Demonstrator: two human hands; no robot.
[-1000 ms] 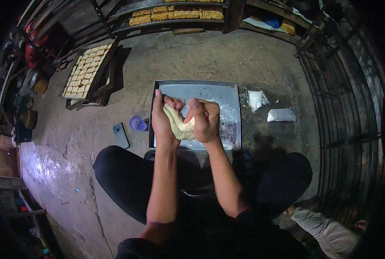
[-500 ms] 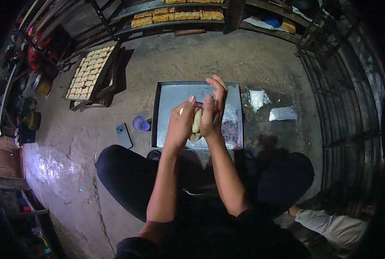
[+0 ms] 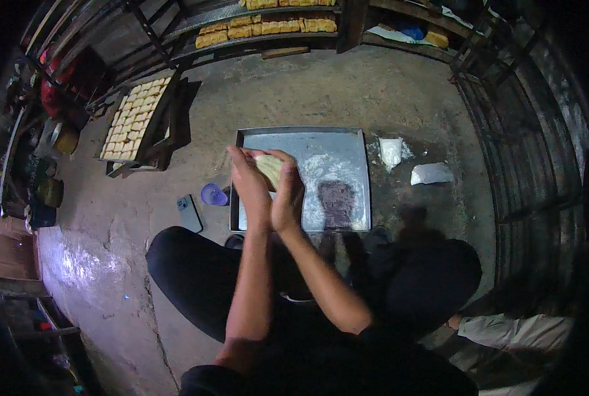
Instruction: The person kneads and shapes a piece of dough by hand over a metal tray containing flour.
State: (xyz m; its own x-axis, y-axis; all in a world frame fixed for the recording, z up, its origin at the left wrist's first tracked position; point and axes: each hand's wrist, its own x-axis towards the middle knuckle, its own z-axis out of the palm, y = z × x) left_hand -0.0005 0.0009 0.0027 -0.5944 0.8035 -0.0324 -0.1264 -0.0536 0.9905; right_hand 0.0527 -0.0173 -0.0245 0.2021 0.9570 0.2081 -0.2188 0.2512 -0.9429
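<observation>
A lump of pale dough (image 3: 269, 169) is cupped between my two hands, above the left part of a metal tray. My left hand (image 3: 249, 181) wraps round its left side. Against the other side presses my right hand (image 3: 288, 195), its fingers curled over the dough's edge. The wrists lie close together, and the palms hide much of the lump. The shallow rectangular tray (image 3: 301, 140) rests on the floor, dusted with white flour on its middle and right.
Left of the tray are a translucent purple cup (image 3: 213, 195) and a phone (image 3: 189, 213). To its right lie two white bags (image 3: 391, 152), flour spilled by one. A tray of baked pieces (image 3: 135, 119) stands far left. Shelves at the back hold loaves (image 3: 261, 30). A sleeve (image 3: 512, 331) shows lower right.
Both hands have moved left with the dough and come closer together. The raised right fingers have curled in round it, and more of the tray's floured middle shows.
</observation>
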